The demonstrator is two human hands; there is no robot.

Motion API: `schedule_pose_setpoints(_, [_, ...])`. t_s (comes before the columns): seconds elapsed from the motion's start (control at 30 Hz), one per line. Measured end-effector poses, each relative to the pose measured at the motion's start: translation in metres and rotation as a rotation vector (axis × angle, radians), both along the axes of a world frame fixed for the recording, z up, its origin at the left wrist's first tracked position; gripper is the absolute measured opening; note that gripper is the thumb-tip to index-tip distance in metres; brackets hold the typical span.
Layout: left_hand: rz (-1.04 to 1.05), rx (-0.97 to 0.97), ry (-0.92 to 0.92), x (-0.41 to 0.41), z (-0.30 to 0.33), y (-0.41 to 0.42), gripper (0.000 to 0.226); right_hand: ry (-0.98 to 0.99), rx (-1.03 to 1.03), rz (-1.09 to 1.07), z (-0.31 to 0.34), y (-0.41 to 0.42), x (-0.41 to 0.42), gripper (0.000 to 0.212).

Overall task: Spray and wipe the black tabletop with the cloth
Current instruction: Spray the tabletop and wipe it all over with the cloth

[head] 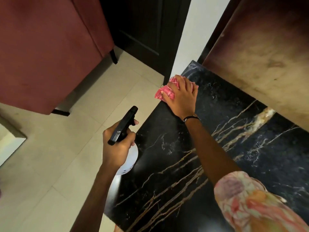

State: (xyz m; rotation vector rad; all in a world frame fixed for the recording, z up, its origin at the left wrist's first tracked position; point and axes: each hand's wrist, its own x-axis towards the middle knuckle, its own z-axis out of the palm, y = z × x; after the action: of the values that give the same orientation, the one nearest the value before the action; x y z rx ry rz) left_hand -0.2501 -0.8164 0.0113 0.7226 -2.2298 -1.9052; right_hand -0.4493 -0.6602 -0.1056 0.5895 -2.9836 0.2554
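Looking down, we see a black marble table (192, 164) veined in gold and white, glossy, its left edge running diagonally over pale floor tiles (50, 164). Our right hand (181, 96) lies flat, fingers spread, pressing a red cloth (164, 92) onto the table's far left corner. Our left hand (117, 146) is wrapped around the neck of a white spray bottle (129, 162) with a black trigger head, held off the table's left edge above the floor. A maroon upholstered chair (46, 52) stands on the tiles at left. A dark door (147, 27) and white wall (197, 25) lie beyond. A mottled brown panel (264, 61) rises along the table's right side.
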Motion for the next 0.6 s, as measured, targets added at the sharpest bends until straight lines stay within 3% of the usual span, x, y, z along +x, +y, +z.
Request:
schedule_pose_setpoints(0.3, [-0.070,-0.001,0.042,-0.047,-0.007,-0.008,0.026,-0.076,-0.001,-0.467,-0.002,0.006,-0.092,0.062])
schedule_pose_setpoints(0.6, [-0.076,-0.004,0.050,-0.048,-0.010,-0.015,0.026,-0.255,0.124,-0.456,0.013,-0.001,-0.135,0.053])
